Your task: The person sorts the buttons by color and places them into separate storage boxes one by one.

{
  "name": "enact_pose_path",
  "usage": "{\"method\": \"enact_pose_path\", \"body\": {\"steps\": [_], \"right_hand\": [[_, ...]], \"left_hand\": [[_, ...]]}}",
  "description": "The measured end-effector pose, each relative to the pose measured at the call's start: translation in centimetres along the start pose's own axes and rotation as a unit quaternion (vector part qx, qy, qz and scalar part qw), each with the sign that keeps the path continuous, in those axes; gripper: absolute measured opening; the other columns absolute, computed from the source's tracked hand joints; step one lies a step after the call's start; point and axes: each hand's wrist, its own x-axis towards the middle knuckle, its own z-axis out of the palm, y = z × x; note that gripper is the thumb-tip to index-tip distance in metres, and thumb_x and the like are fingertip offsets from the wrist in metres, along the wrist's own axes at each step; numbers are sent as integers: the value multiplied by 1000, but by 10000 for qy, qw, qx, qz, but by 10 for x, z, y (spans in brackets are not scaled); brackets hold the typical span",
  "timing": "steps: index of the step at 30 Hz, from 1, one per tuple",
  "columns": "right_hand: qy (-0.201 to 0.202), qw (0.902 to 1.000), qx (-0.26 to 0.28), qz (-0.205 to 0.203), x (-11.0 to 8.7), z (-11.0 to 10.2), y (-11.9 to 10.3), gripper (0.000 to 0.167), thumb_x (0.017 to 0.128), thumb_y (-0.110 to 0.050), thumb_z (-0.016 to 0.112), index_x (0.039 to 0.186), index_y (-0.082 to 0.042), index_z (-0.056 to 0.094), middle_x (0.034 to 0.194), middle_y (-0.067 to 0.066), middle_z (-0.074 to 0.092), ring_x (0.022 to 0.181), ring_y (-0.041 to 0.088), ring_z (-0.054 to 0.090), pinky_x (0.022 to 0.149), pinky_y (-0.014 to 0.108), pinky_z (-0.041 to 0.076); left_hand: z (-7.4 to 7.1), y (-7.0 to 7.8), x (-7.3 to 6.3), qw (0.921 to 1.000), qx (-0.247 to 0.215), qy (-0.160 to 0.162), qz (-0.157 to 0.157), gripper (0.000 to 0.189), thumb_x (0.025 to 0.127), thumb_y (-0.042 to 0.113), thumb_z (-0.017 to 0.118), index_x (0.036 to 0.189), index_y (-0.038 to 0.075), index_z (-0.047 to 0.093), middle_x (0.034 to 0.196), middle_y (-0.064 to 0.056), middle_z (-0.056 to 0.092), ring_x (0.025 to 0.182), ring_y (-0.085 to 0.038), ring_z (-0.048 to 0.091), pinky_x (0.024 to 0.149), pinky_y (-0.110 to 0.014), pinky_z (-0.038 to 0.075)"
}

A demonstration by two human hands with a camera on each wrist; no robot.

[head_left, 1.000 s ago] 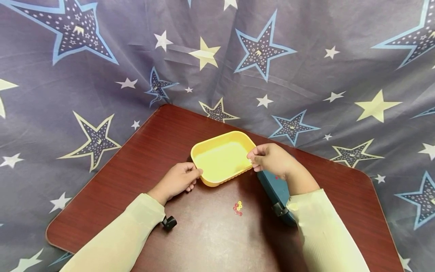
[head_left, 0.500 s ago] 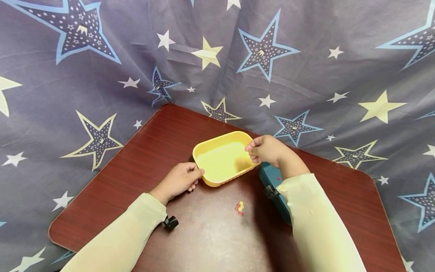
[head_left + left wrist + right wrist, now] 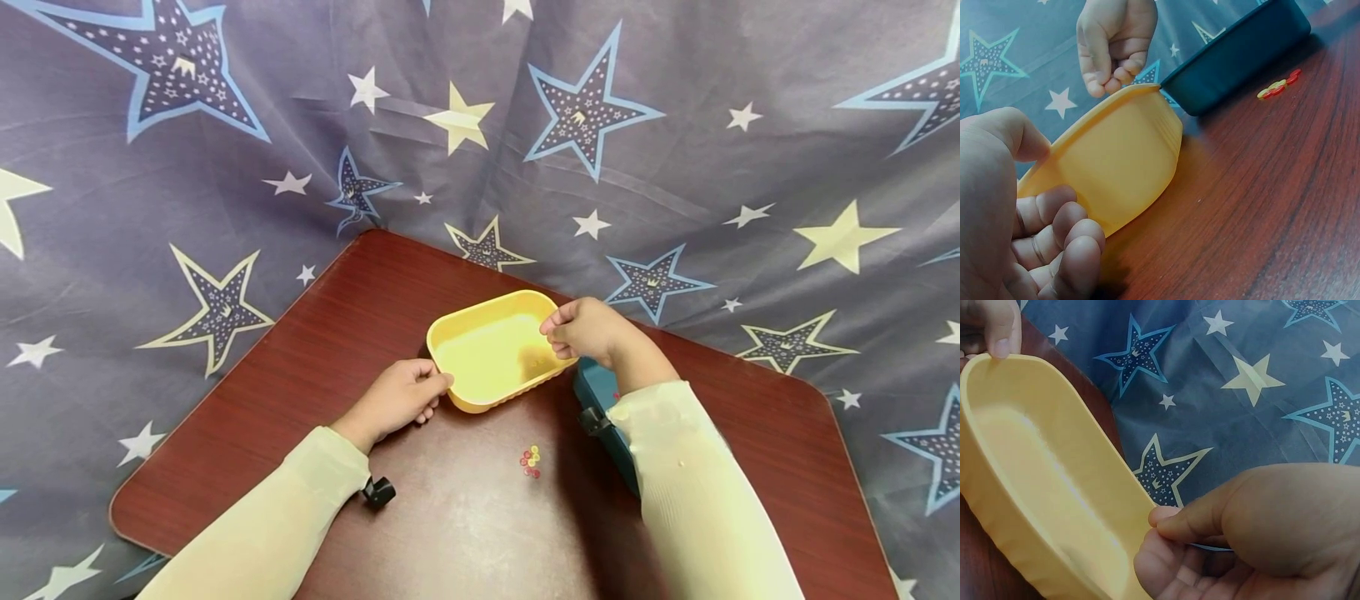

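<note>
My left hand [image 3: 401, 396] pinches the near left rim of a yellow plastic tray [image 3: 487, 312], thumb on top and fingers curled below. In the left wrist view, the tray's outer wall [image 3: 1122, 156] tilts up from the table. My right hand [image 3: 592, 337] hangs over the tray's right end, thumb and fingertips [image 3: 1163, 522] drawn together, with nothing showing between them. Faint small marks lie in the shadow on the tray floor below. Small red and yellow discs [image 3: 530, 461] lie clustered on the table in front of the tray.
A dark blue box [image 3: 600, 387] stands right of the tray, partly hidden under the right forearm; a small red piece shows in it. A black camera [image 3: 378, 492] sits at the left cuff. Star-patterned cloth [image 3: 480, 167] hangs behind the brown table [image 3: 315, 333].
My right hand has gone from the tray's right rim up and slightly inward over the tray. Small marks now show on the tray floor. The left hand keeps its grip.
</note>
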Motion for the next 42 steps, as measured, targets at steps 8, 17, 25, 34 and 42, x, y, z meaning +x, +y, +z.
{"method": "enact_pose_path", "body": {"steps": [8, 17, 25, 34, 42], "right_hand": [[5, 9987, -479, -184, -19, -2, 1, 26, 110, -4, 65, 131, 10, 70, 100, 12, 68, 93, 28, 73, 91, 38, 68], [13, 9892, -1382, -490, -47, 1, 4, 21, 110, -14, 67, 123, 0, 75, 99, 11, 75, 88, 23, 77, 80, 32, 63], [62, 9832, -1656, -761, -77, 10, 15, 9, 110, -14, 70, 110, -8, 77, 92, 9, 74, 82, 19, 74, 81, 33, 65], [191, 9714, -2026, -1222, -104, 37, 30, 11, 105, -9, 73, 98, -16, 78, 77, 0, 70, 70, 14, 66, 71, 32, 55], [143, 9754, -1760, -1321, -117, 64, 49, 10, 103, -9, 77, 95, -15, 76, 72, -6, 66, 67, 11, 64, 65, 27, 52]], "left_hand": [[-1, 2, -2, 10000, 2, -41, -42, 43, 108, 43, 72, 85, 8, 64, 73, -5, 64, 60, -17, 61, 58, -28, 55], [-1, 1, -1, 10000, -10, -63, -65, 42, 109, 42, 71, 85, 8, 64, 73, -4, 63, 60, -17, 61, 58, -27, 54], [-2, 3, -1, 10000, 26, -64, -49, 41, 109, 43, 71, 85, 9, 65, 73, -5, 64, 59, -18, 60, 57, -28, 54], [-2, 2, 0, 10000, 37, -12, -20, 42, 109, 42, 71, 85, 8, 65, 74, -5, 64, 59, -18, 61, 56, -28, 55], [-1, 2, 0, 10000, -19, -41, -51, 42, 109, 42, 71, 85, 8, 64, 73, -5, 64, 59, -17, 60, 56, -27, 54]]}}
